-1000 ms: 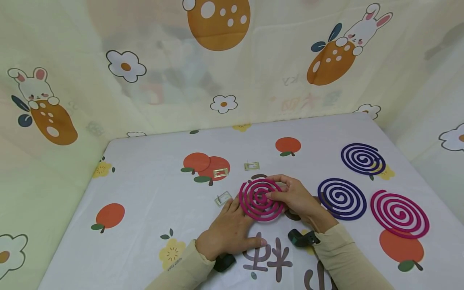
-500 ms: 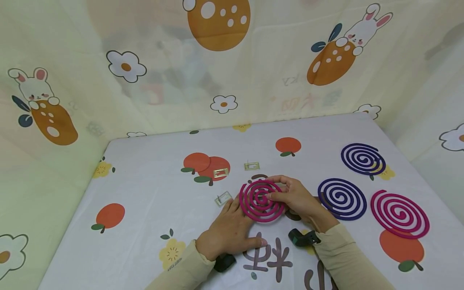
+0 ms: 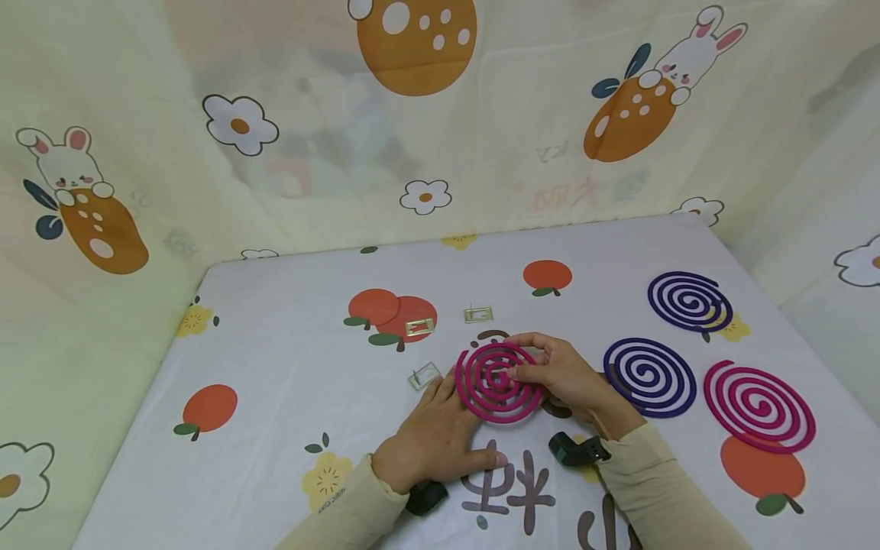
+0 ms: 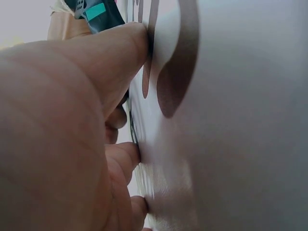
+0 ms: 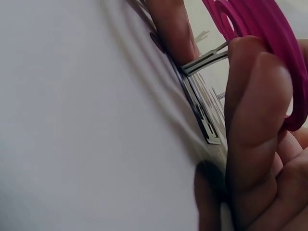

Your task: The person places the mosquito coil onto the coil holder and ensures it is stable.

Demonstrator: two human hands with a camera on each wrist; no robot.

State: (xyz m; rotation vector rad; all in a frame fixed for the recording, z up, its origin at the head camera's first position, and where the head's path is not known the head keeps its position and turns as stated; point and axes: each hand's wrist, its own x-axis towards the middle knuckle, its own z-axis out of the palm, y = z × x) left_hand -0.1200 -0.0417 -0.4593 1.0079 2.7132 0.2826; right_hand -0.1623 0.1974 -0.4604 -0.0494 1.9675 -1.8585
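A pink mosquito coil is pinched by my right hand near its centre and right side. In the right wrist view the same coil rises beside the fingers. Below it, a metal coil stand lies on the table with its prong turned up toward the coil. A fingertip touches the stand's base, apparently from the left hand. Flat on the table rests my left hand, its fingertips partly hidden under the coil. The left wrist view shows that hand's thumb and fingers against the tabletop.
Two dark blue coils, one nearer and one farther, lie on the right beside a second pink coil. Several metal stands lie beyond the hands: one left, one behind it, one farther back. A patterned cloth covers the table.
The pink coil in my right hand has shifted very slightly toward me. Both hands stay nearly in place.
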